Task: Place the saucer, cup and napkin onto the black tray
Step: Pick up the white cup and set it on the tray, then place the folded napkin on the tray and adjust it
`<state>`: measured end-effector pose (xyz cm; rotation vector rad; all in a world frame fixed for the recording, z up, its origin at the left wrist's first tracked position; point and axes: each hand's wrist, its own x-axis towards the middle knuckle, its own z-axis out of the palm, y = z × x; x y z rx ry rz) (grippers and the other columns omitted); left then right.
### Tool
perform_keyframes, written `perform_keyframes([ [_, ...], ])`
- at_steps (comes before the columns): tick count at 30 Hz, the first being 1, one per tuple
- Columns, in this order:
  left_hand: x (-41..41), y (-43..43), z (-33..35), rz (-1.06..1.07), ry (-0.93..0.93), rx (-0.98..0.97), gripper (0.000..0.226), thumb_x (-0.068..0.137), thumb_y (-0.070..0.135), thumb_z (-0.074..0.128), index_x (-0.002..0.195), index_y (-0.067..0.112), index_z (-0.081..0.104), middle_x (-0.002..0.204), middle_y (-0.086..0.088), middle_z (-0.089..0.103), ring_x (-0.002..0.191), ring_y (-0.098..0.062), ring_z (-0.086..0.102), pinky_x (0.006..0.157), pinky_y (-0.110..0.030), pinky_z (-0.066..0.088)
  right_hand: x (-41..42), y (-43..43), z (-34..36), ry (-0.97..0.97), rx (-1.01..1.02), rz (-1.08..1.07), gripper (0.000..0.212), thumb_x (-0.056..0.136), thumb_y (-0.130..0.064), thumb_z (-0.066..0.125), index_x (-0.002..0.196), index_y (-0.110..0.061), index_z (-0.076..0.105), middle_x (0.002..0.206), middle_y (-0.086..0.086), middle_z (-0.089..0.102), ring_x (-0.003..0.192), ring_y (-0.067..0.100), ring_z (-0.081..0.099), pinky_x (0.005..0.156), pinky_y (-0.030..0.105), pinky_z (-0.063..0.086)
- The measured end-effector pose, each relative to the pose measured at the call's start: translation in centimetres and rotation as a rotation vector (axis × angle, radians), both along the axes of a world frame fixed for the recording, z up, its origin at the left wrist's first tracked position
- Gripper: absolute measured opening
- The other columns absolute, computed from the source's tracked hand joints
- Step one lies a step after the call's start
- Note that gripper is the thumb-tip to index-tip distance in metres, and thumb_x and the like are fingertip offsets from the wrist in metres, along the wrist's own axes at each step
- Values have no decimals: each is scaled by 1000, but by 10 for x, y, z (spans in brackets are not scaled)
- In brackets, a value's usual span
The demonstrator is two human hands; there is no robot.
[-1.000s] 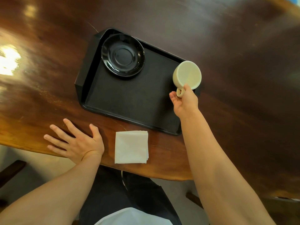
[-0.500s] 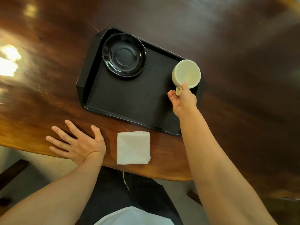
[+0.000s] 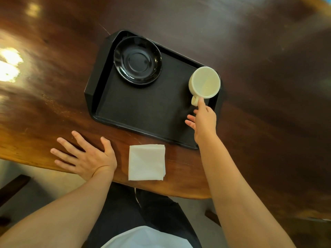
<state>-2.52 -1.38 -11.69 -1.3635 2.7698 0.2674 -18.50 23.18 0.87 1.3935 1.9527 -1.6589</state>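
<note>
The black tray (image 3: 143,108) lies on the dark wooden table. A glossy black saucer (image 3: 138,60) sits in its far left corner. A cream cup (image 3: 205,81) stands upright in the tray's far right corner, handle toward me. My right hand (image 3: 204,120) is just behind the cup with fingers apart; only the index fingertip touches the handle and the thumb is well clear. A folded white napkin (image 3: 146,161) lies on the table in front of the tray. To the napkin's left, my left hand (image 3: 86,156) rests flat with fingers spread.
The wooden table (image 3: 259,86) stretches wide around the tray, and its curved near edge runs just behind the napkin. My lap and dark trousers (image 3: 125,212) are below that edge. A bright reflection (image 3: 9,65) glares at the far left.
My right hand has let go of the cup's handle and drawn back a little toward me. The cup now rests on the tray. My left hand has stayed put.
</note>
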Motion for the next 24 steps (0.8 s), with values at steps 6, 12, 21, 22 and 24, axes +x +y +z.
perform_keyframes([
  [6,-1,0,3,3,-19,-4,83,97,67,32,165,21,21,173,-19,13,157,-50,10,124,-61,2,73,-19,-1,80,246,318,23,96,-39,54,110,-23,64,91,-8,67,83,12,66,65,24,56],
  [12,-3,2,7,1,-40,-5,84,96,66,34,165,20,21,172,-20,13,157,-50,9,124,-62,3,119,-41,-12,85,341,948,20,93,-29,62,113,-28,63,110,-10,62,99,4,57,86,22,51],
  [21,-5,2,10,7,-79,-17,85,95,69,31,165,21,21,173,-19,13,158,-47,9,124,-59,0,105,-80,-24,112,665,1658,72,78,-25,79,141,-24,43,143,3,46,129,27,36,96,39,48],
  [22,-5,3,10,8,-82,-19,85,95,68,31,166,21,21,173,-19,13,158,-47,9,124,-59,0,104,-82,-24,111,685,1685,72,77,-25,80,139,-22,44,140,4,47,126,28,38,93,39,50],
  [24,-5,3,10,7,-88,-23,85,95,68,31,166,21,21,173,-19,12,158,-47,9,124,-60,1,103,-85,-26,112,704,1724,70,74,-25,82,135,-20,47,136,7,49,122,28,42,87,38,52],
])
